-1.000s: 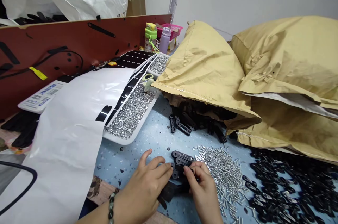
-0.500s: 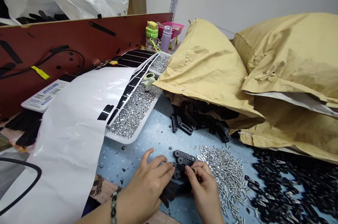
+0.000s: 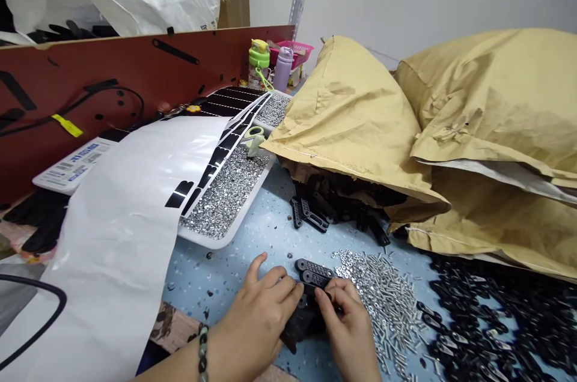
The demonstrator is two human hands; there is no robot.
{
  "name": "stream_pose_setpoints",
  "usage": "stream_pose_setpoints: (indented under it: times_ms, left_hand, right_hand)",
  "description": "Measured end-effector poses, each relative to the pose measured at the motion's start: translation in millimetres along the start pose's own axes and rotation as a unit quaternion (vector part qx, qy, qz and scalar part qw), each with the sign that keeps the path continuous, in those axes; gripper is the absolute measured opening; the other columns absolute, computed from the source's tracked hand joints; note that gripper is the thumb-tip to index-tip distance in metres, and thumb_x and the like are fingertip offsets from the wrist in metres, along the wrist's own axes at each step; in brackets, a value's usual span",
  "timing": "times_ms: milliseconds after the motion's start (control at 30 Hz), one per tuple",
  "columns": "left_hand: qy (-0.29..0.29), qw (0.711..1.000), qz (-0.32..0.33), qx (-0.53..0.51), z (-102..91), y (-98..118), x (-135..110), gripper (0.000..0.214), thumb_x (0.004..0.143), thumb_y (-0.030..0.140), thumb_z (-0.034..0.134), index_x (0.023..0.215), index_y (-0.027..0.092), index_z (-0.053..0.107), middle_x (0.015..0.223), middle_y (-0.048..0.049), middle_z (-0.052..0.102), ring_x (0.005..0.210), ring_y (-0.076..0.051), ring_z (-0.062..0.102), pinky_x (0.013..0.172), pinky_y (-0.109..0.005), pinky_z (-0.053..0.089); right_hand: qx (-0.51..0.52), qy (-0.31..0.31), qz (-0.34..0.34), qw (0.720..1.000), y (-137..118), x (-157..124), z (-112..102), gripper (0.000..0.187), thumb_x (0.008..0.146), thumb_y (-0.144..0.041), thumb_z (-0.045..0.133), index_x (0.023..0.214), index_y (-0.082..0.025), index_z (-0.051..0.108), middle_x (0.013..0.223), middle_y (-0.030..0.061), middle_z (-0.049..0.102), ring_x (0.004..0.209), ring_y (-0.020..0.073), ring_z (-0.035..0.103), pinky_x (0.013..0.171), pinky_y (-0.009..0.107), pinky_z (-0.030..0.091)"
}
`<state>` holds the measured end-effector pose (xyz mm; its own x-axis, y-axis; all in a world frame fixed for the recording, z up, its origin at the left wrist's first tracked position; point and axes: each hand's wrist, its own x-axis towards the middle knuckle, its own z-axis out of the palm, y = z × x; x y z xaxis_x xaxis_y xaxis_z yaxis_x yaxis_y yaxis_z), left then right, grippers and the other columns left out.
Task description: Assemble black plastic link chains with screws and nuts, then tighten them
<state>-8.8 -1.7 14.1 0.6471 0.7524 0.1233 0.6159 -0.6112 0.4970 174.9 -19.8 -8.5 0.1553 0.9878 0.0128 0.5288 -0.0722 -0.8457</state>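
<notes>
The left hand (image 3: 255, 319) holds a stack of black perforated link plates (image 3: 313, 272) from the near side, its fingers (image 3: 283, 291) curled and pressed against the stack. The right hand (image 3: 347, 328) pinches the stack's right end between thumb and fingers (image 3: 325, 304). The stack rests on the blue speckled surface (image 3: 270, 238), just left of a pile of silver screws and washers (image 3: 383, 298).
</notes>
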Motion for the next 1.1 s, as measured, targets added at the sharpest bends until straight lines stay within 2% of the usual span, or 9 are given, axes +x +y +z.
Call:
stream_pose_setpoints:
  times_ms: [267, 400, 567, 700, 833, 900, 967, 1033, 1100]
  left_hand:
    - [0.007, 1.000, 0.010, -0.015, -1.4, -3.1, -5.7, 0.063, 0.067, -0.001, 0.044, 0.127, 0.019, 0.047, 0.115, -0.0055, 0.060, 0.111, -0.024, 0.048, 0.109, -0.056, 0.010]
    - [0.004, 1.000, 0.007, 0.004, 0.8, -1.2, -2.0, 0.063, 0.067, 0.000, 0.045, 0.128, 0.017, 0.048, 0.107, -0.0053, 0.061, 0.107, -0.025, 0.049, 0.108, -0.056, 0.012]
    - [0.030, 0.999, 0.008, 0.039, 4.6, 2.9, 3.2, 0.055, 0.071, 0.005, 0.048, 0.125, 0.014, 0.052, 0.103, -0.0064, 0.063, 0.104, -0.026, 0.052, 0.105, -0.056, 0.017]
    - [0.042, 0.997, 0.018, 0.058, 6.5, 2.3, 3.7, 0.052, 0.074, 0.003, 0.046, 0.124, 0.014, 0.053, 0.102, -0.0062, 0.064, 0.104, -0.026, 0.053, 0.106, -0.055, 0.017]
    - [0.019, 0.999, 0.020, 0.036, 2.9, -2.2, 3.9, 0.055, 0.072, 0.005, 0.051, 0.126, 0.015, 0.053, 0.104, -0.0073, 0.062, 0.107, -0.028, 0.051, 0.106, -0.059, 0.017]
    - [0.008, 1.000, 0.003, 0.008, -2.5, -3.6, 4.1, 0.060, 0.070, 0.003, 0.051, 0.127, 0.020, 0.052, 0.109, -0.0064, 0.060, 0.110, -0.028, 0.049, 0.105, -0.061, 0.018]
    - [0.000, 1.000, -0.015, -0.018, -9.3, -3.2, 4.2, 0.061, 0.071, 0.001, 0.050, 0.128, 0.025, 0.052, 0.116, -0.0055, 0.057, 0.113, -0.028, 0.047, 0.105, -0.062, 0.019]
    - [-0.013, 0.999, -0.014, -0.042, -15.6, -1.5, 3.6, 0.060, 0.073, 0.002, 0.050, 0.127, 0.027, 0.053, 0.122, -0.0050, 0.055, 0.116, -0.028, 0.045, 0.105, -0.062, 0.021]
    - [-0.032, 0.997, 0.001, -0.074, -20.0, -0.7, 1.8, 0.056, 0.076, 0.004, 0.051, 0.126, 0.029, 0.054, 0.126, -0.0037, 0.054, 0.118, -0.028, 0.044, 0.107, -0.059, 0.024]
  right_hand:
    - [-0.032, -0.003, -0.032, 0.999, -1.4, 0.5, -0.2, 0.033, 0.089, -0.037, 0.051, 0.061, -0.019, 0.054, 0.076, 0.0032, 0.051, 0.066, 0.0154, 0.054, 0.058, 0.024, 0.043]
    - [-0.077, 0.000, -0.071, 0.995, -2.1, 3.4, -0.2, 0.029, 0.090, -0.032, 0.049, 0.064, -0.019, 0.052, 0.076, 0.0031, 0.051, 0.067, 0.0152, 0.054, 0.060, 0.024, 0.044]
    - [-0.168, -0.021, -0.098, 0.981, -5.7, 8.4, -1.4, 0.028, 0.090, -0.030, 0.044, 0.064, -0.021, 0.045, 0.069, 0.0005, 0.047, 0.054, 0.0125, 0.048, 0.051, 0.023, 0.039]
    - [-0.243, -0.035, -0.121, 0.962, -2.2, 13.3, -4.0, 0.037, 0.093, -0.036, 0.039, 0.058, -0.022, 0.038, 0.062, -0.0008, 0.044, 0.048, 0.0128, 0.046, 0.047, 0.024, 0.037]
    - [-0.309, -0.020, -0.115, 0.944, 2.5, 12.9, -14.7, 0.047, 0.092, -0.049, 0.041, 0.053, -0.024, 0.034, 0.058, -0.0015, 0.042, 0.043, 0.0133, 0.045, 0.044, 0.027, 0.036]
    - [-0.305, 0.007, -0.114, 0.945, -2.7, 8.6, -21.6, 0.040, 0.090, -0.048, 0.047, 0.060, -0.022, 0.042, 0.067, 0.0005, 0.047, 0.046, 0.0136, 0.047, 0.045, 0.028, 0.039]
    - [-0.253, 0.016, -0.139, 0.957, -14.0, 2.1, -26.3, 0.021, 0.090, -0.038, 0.051, 0.082, -0.019, 0.054, 0.086, 0.0056, 0.052, 0.057, 0.0144, 0.054, 0.052, 0.027, 0.047]
    - [-0.198, -0.024, -0.189, 0.962, -27.2, -4.3, -27.7, 0.019, 0.088, -0.026, 0.052, 0.106, -0.020, 0.055, 0.106, 0.0104, 0.051, 0.072, 0.0156, 0.059, 0.062, 0.028, 0.052]
    - [-0.168, -0.079, -0.244, 0.952, -36.4, -8.7, -27.7, 0.023, 0.087, -0.016, 0.049, 0.108, -0.022, 0.056, 0.111, 0.0104, 0.050, 0.081, 0.0171, 0.060, 0.066, 0.028, 0.053]
